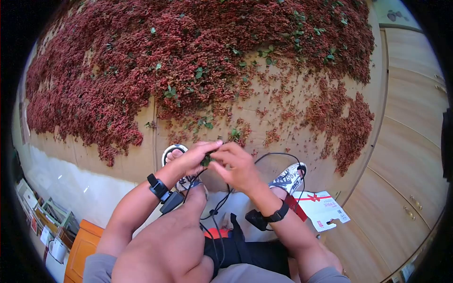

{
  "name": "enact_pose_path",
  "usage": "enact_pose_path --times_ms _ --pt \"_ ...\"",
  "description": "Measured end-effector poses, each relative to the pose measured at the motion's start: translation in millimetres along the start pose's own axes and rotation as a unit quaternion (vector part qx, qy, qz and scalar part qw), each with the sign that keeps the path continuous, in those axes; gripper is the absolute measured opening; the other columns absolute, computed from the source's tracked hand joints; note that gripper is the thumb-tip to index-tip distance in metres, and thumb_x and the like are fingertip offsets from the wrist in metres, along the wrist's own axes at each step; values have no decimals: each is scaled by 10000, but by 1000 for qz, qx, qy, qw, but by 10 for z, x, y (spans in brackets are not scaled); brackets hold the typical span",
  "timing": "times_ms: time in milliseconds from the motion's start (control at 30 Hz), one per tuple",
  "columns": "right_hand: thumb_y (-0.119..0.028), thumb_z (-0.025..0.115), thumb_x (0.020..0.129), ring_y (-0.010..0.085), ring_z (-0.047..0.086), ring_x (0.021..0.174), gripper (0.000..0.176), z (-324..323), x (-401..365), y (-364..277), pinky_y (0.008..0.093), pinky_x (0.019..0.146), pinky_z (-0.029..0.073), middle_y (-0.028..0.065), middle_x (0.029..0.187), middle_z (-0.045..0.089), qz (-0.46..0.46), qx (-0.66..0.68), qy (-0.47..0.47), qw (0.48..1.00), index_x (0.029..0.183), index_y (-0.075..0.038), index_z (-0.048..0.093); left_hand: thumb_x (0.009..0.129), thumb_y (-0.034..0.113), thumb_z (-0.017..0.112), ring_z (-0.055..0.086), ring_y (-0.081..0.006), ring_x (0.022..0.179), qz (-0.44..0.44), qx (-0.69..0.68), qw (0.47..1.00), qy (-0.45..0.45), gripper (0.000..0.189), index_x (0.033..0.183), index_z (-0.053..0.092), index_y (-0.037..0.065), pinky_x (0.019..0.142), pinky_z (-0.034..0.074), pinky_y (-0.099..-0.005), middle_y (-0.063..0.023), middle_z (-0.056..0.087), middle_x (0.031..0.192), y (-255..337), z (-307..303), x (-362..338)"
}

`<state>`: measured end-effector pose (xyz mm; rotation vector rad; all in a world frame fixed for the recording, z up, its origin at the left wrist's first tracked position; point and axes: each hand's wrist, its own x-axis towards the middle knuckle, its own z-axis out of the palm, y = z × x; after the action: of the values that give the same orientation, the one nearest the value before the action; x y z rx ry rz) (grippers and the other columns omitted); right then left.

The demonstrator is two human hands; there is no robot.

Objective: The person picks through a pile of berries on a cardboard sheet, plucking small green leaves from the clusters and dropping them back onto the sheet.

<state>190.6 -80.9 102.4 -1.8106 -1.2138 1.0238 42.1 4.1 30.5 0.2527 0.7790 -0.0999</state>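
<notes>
My left hand and my right hand meet above the front edge of the cardboard. Between them is a small green leafy sprig, mostly covered by the fingers. The left fingers are closed on the sprig. My right hand's fingers are curled in a pinch against it; whatever else they hold is hidden. Just beyond the hands lies a little cluster of red berries with green leaves. A broad layer of small red peppercorn-like berries spreads over the cardboard farther away.
A thinner berry patch lies at the right. My sandalled feet rest near the cardboard's front edge. A black cable loops between my wrists. A red and white box is beside the wooden cabinets; an orange stool stands at lower left.
</notes>
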Motion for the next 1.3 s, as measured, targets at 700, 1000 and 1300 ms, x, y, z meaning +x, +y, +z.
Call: enact_pose_path --times_ms 700,1000,1300 --pt "-189 709 837 168 550 589 246 -38 158 980 327 575 459 77 691 577 24 -258 84 962 1055 -79 674 1017 366 488 568 -116 628 -64 17 996 -61 367 907 589 30 534 481 -230 -55 595 780 -38 -79 -70" --pt "-146 676 906 34 511 596 117 -237 114 451 195 530 389 -36 723 602 302 258 108 911 964 -45 687 983 495 484 684 -213 797 -46 8 999 -15 551 1015 625 -36 710 593 -313 -142 659 900 19 -65 -67" --pt "-149 684 895 25 514 625 123 -111 -18 502 190 559 399 -53 766 607 315 255 34 914 937 -34 694 1010 353 496 673 -215 966 -31 -22 999 -31 495 1242 533 -83 844 583 -322 -168 654 1086 81 -20 -117"
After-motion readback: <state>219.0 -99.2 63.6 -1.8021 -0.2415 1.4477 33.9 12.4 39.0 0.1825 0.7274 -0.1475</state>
